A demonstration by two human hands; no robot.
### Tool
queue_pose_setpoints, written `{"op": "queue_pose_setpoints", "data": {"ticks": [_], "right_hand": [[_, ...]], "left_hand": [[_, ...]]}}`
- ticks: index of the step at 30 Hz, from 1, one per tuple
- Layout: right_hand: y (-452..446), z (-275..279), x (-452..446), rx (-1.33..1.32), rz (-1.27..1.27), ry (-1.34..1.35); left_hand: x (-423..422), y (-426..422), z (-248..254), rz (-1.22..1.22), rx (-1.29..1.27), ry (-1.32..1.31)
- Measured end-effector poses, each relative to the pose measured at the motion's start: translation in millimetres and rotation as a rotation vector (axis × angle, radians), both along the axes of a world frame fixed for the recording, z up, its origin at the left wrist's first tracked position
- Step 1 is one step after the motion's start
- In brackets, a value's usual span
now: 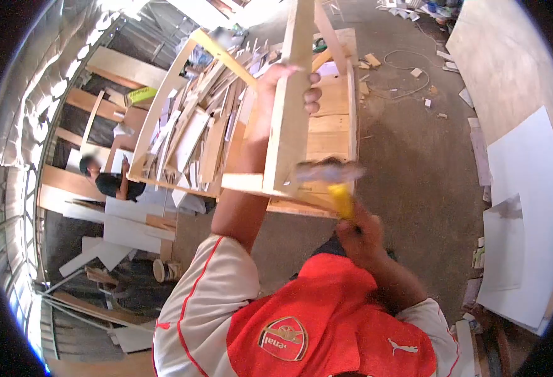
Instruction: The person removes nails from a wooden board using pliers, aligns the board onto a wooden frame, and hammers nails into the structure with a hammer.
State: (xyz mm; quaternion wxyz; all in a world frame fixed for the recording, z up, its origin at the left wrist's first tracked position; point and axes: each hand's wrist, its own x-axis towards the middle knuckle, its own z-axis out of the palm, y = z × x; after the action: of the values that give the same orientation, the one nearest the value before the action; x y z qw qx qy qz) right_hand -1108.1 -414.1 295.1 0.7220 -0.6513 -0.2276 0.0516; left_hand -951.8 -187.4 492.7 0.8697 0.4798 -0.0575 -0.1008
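My left hand [272, 83] is wrapped around a pale wooden beam [292, 116], with its fingertips showing on the beam's right side. The beam meets a short wooden crosspiece [244, 182] at its near end. My right hand [361, 234] is closed on the yellow handle of a hammer [342, 200]. The hammer's head is smeared by motion and appears just right of the beam's near end. Below the beam stands a wooden frame [352, 113] with planks across it.
Scrap wood strips [210, 135] are heaped left of the beam. A person [116, 185] in dark clothes is at the far left. White sheets [518, 226] and a large board [509, 75] lie at the right. A cable [408, 53] and offcuts lie on the floor. A bucket [165, 271] stands lower left.
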Motion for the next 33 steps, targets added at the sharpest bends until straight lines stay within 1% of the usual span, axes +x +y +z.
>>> {"op": "queue_pose_setpoints", "data": {"ticks": [2, 3, 5, 6, 8, 10, 11, 12, 14, 15, 16, 17, 18, 20, 21, 22, 23, 24, 26, 27, 28, 29, 30, 31, 33], "right_hand": [[-20, 0, -19, 0.195, -0.025, 0.194], [-33, 29, -14, 0.499, -0.084, 0.243], [-36, 33, -14, 0.947, 0.008, 0.354], [-31, 10, -11, 1.091, 0.152, 0.405], [-18, 13, -10, 0.869, 0.201, 0.284], [9, 57, -20, 0.137, -0.003, -0.032], [11, 33, -12, 0.083, -0.077, 0.021], [9, -16, -5, 0.018, -0.13, 0.072], [-10, -19, -17, 0.24, -0.165, 0.256], [-27, 27, -4, 0.555, -0.162, 0.321], [-27, 26, -5, 0.708, -0.126, 0.389], [-28, 25, -7, 0.861, -0.093, 0.458], [-9, -25, -21, 0.858, -0.037, 0.521], [0, -21, -26, 0.616, 0.024, 0.288], [-2, 36, -23, 0.374, 0.027, 0.003], [1, 68, -16, 0.132, 0.023, -0.289], [-1, 56, -8, 0.141, 0.029, -0.198], [-12, 36, -11, 0.136, 0.044, -0.076], [-22, 30, -2, 0.389, -0.032, 0.088], [-24, 40, 0, 0.645, -0.092, 0.151], [-26, 48, -1, 0.898, -0.141, 0.225], [-26, 53, 1, 1.178, -0.035, 0.248], [-18, 43, -2, 0.729, -0.05, 0.031], [-6, 30, -7, 0.274, -0.066, -0.176], [-2, 24, -11, -0.106, -0.015, -0.295]], "left_hand": [[-4, -5, -6, 0.053, -0.018, 0.055], [-8, -8, -4, 0.062, 0.004, 0.029], [-6, -8, -4, 0.045, 0.015, 0.023], [-7, -8, -4, 0.04, 0.021, 0.022], [-11, -10, -2, 0.054, 0.008, 0.026], [-8, -14, -1, 0.062, 0.013, 0.056], [0, -15, 4, 0.065, 0.027, 0.058], [1, -12, 6, 0.09, 0.029, 0.06], [-13, -9, -6, 0.111, 0.006, 0.106], [-6, -8, -3, 0.084, -0.002, 0.086], [-5, -7, -3, 0.067, -0.011, 0.078], [-6, -12, 0, 0.096, 0.033, 0.084], [-7, -12, -1, 0.104, 0.029, 0.082], [-6, -14, -2, 0.113, 0.025, 0.08], [-6, -12, -7, 0.07, -0.007, 0.097], [-2, -6, -8, 0.019, -0.031, 0.102], [-1, 2, -9, -0.015, -0.066, 0.099], [-11, 3, -14, 0.019, -0.063, 0.11], [2, -2, -8, 0.03, -0.04, 0.087], [3, 0, -7, -0.058, -0.079, 0.055], [2, -2, -8, -0.028, -0.061, 0.062], [2, -5, -7, 0.004, -0.041, 0.067], [2, -6, -5, 0.032, -0.017, 0.071], [2, -4, -5, 0.008, -0.033, 0.063], [1, 1, -4, -0.043, -0.065, 0.051]]}}
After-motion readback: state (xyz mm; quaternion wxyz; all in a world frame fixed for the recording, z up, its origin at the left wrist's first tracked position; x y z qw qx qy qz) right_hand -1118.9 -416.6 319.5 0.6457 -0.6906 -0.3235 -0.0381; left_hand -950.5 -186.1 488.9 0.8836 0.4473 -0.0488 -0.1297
